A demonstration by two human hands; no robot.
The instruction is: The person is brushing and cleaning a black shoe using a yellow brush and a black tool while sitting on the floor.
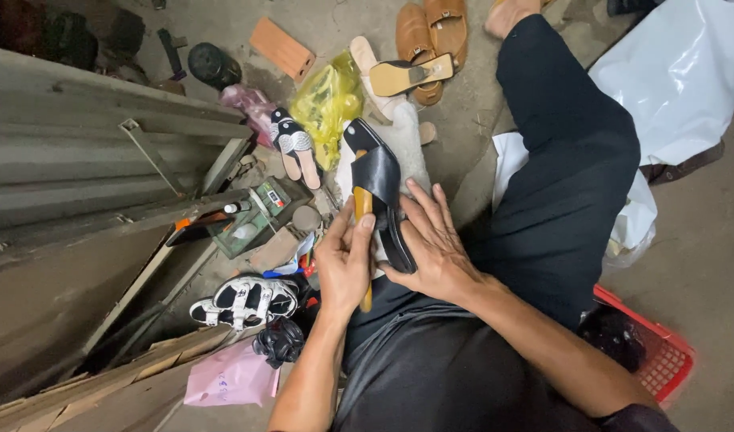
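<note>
Hands meet over my lap: my left hand has its grip wrapped around a wooden-handled tool, thumb pressed up along the handle, and the tool's shaft lies against the black sandal. My right hand lies flat with fingers spread on the sandal's dark sole edge, steadying it rather than clasping it; the sandal points away from me, its broad black strap uppermost. I cannot tell what kind of head the tool carries, since the sandal hides it.

On the floor just beyond the sandal I see a yellow plastic bag, a black-and-white slipper beside it, and a pair of tan sandals farther off. To my left lies a white strappy sandal near a pink bag. A red basket sits by my right elbow.
</note>
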